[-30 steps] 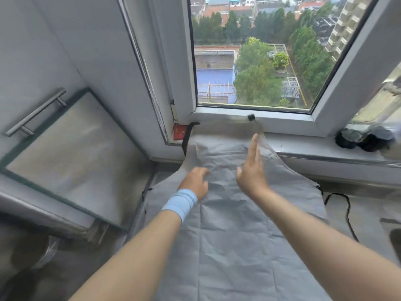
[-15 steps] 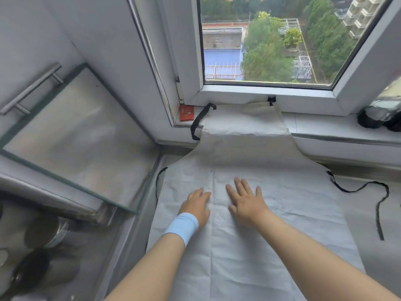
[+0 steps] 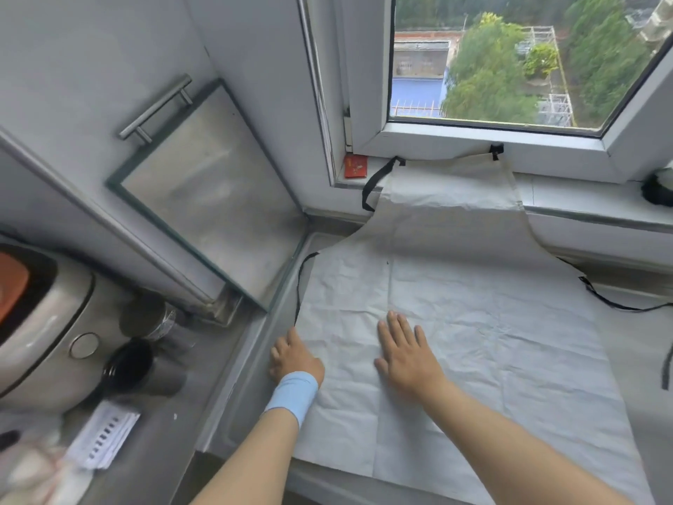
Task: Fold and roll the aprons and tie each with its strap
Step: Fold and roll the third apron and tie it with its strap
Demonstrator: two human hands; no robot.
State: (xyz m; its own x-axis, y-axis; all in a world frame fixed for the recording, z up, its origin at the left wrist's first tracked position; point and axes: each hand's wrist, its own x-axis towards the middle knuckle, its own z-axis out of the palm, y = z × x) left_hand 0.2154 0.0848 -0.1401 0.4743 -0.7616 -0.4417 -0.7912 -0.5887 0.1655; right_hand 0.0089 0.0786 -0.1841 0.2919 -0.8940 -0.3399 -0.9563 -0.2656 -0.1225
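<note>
We see the straight, spread fingers (image 3: 395, 324) of the right hand (image 3: 406, 357) lying flat on the pale grey crinkled apron (image 3: 473, 322), holding nothing. The fingers (image 3: 291, 335) of the left hand (image 3: 295, 359) bend down at the apron's left edge; we cannot tell whether they pinch it. A light blue wristband (image 3: 293, 393) circles the left wrist.

The apron lies spread open on the grey tabletop (image 3: 644, 344), its bib reaching up over the white window sill (image 3: 582, 200). The thin black neck strap (image 3: 378, 176) loops at the bib's left corner, just beside a small red card (image 3: 356, 166). A black waist strap (image 3: 612, 303) trails off to the right across the tabletop.
</note>
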